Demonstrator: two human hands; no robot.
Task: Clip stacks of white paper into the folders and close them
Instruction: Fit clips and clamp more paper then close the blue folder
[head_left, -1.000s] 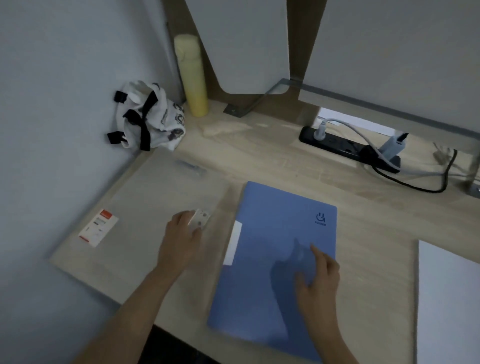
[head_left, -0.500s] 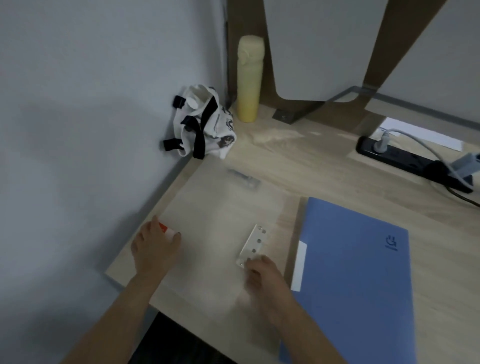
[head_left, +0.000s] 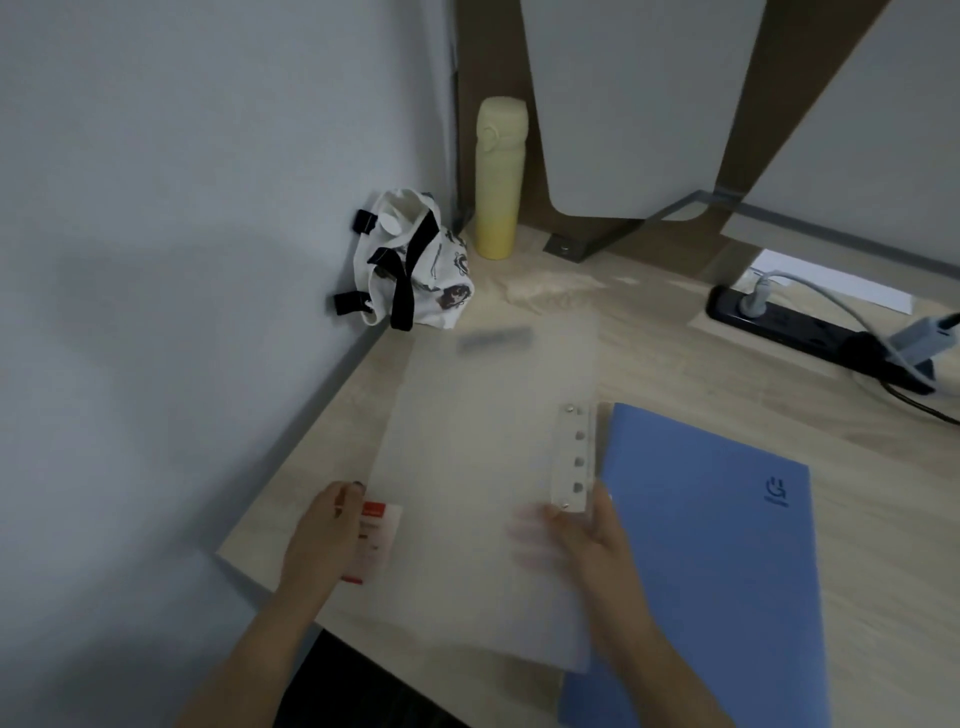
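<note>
On pale wood desk (head_left: 675, 364), L side by the wall (head_left: 156, 260): frosted folder (head_left: 478, 441), see-thru, lying flat w/ long edges running away from camera. Along its R edge, a white clip strip (head_left: 574, 457) w/ a row of holes & a metal stud at each end. At its L edge near the front, red-and-white label (head_left: 376, 540). At far end, dark blurred bar (head_left: 494, 338), too smeared to identify.

R hand (head_left: 592, 540) pinching frosted folder at near end of clip strip: thumb on top beside the strip, fingers dimly visible thru the sheet, i.e. beneath it. L hand (head_left: 322, 535) at folder's L edge, against the label; fingers bent, but can't tell whether gripping the edge or just resting on it.

Just R of that, blue folder (head_left: 701, 545), closed, flat, logo near far R corner; frosted folder's near R corner overlapping it slightly.

Back corner: yellow bottle (head_left: 500, 176) upright, white bag (head_left: 415, 265) w/ black straps slumped against wall just L of it. Further R at back — black power strip (head_left: 779, 322) w/ plugs & cables.
</note>
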